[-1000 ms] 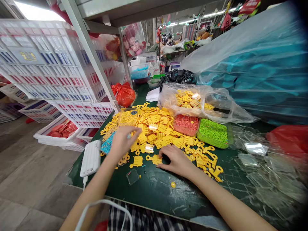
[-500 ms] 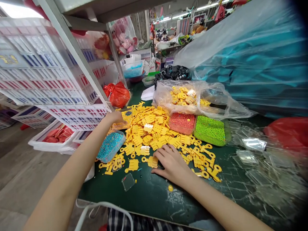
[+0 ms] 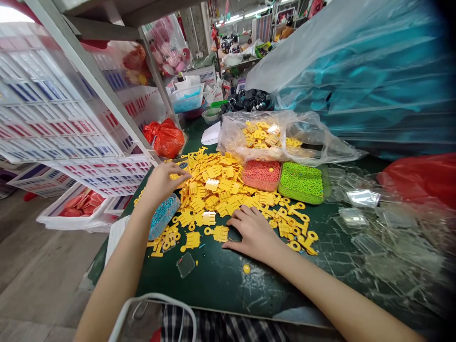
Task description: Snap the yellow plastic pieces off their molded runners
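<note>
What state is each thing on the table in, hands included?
Tied red bag: knotted closed
Green-bead tub: uncovered, filled
Red-bead tub: uncovered, filled
Blue-bead tub: uncovered, partly hidden
Yellow pieces: loosely heaped
Left hand: raised, grip unclear
Right hand: lowered, thumb and fingers apart

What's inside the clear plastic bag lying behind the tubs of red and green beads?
The clear plastic bag holds a heap of yellow plastic pieces, some with ring-shaped ends. Only the upper ones show; what lies beneath is covered.
</note>
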### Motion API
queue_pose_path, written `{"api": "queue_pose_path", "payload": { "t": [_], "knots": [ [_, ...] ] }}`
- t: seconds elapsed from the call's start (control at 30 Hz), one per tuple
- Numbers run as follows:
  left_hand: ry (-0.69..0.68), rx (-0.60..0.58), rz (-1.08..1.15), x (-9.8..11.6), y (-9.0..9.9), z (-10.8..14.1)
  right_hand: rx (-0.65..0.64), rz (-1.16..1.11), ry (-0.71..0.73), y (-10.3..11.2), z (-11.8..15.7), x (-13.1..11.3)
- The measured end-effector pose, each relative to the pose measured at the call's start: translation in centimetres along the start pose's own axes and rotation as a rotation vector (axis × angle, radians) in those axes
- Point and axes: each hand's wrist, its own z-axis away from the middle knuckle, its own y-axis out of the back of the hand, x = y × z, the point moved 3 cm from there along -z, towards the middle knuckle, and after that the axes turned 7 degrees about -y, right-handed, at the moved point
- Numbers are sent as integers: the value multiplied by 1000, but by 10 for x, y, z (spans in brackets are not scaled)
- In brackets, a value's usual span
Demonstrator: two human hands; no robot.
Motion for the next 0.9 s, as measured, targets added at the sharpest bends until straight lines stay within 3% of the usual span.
{"api": "queue_pose_path", "payload": {
  "t": [0.13,0.23,0.4,0.73,0.9],
  "knots": [
    [-295,-48,276,61,-25,52,-4,9,1,3,-1,-1],
    [-334,-143,301,80,-54,73,-26,44,-6,2,-1,-4],
    [-306,-240,231,78,-80,77,-37,21,-39,-1,-1,-5],
    [-394,-230,311,68,-92,77,-143,64,-119,10,-3,-12],
    [-410,-221,336,66,-97,77,-117,88,-110,9,0,-15]
  ]
}}
